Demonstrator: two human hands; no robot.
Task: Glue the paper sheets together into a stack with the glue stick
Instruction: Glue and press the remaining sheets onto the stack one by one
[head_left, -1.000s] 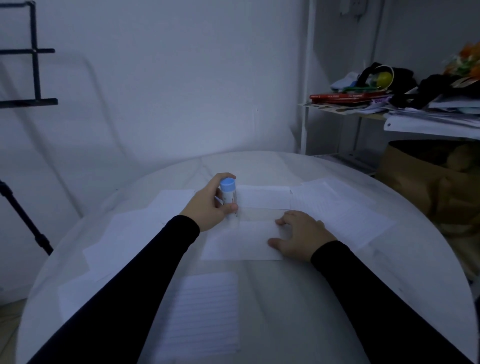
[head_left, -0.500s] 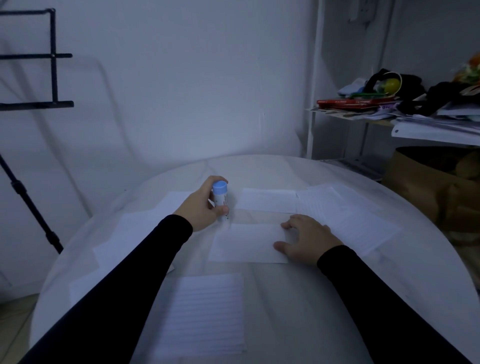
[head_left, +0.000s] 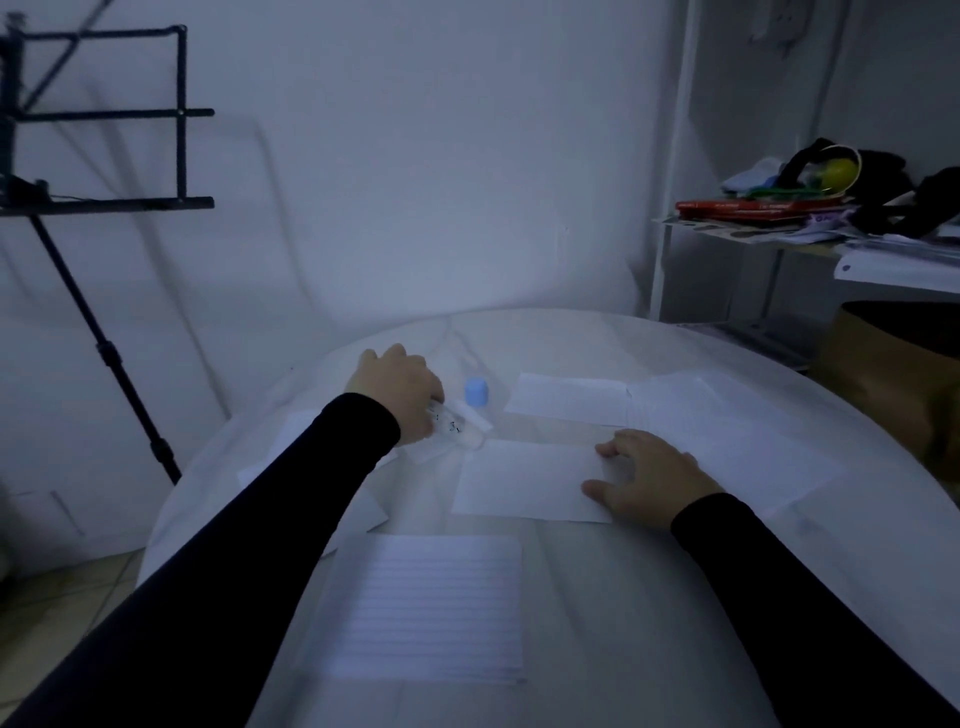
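On the round table (head_left: 597, 597) the right hand (head_left: 652, 480) presses flat on the blank sheet (head_left: 519, 480), while the left hand (head_left: 397, 392) grips the tilted glue stick (head_left: 460, 418) just off its corner, where a slip could smear the tabletop.

Brightness: you are working in dim, bluish light; colours look washed out.
Light source: brightest on the wall (head_left: 467, 156) ahead; you cannot tell the lamp itself.
Shadows: the music stand (head_left: 104, 156) throws soft, doubled shadows on the wall beside it.
Blur: your left hand (head_left: 397, 395) and the glue stick (head_left: 460, 423) are smeared.
Distortion: the table (head_left: 779, 597) edge bows; straight lines bend near the frame's sides.
Sleeves: nearly black, no detail.
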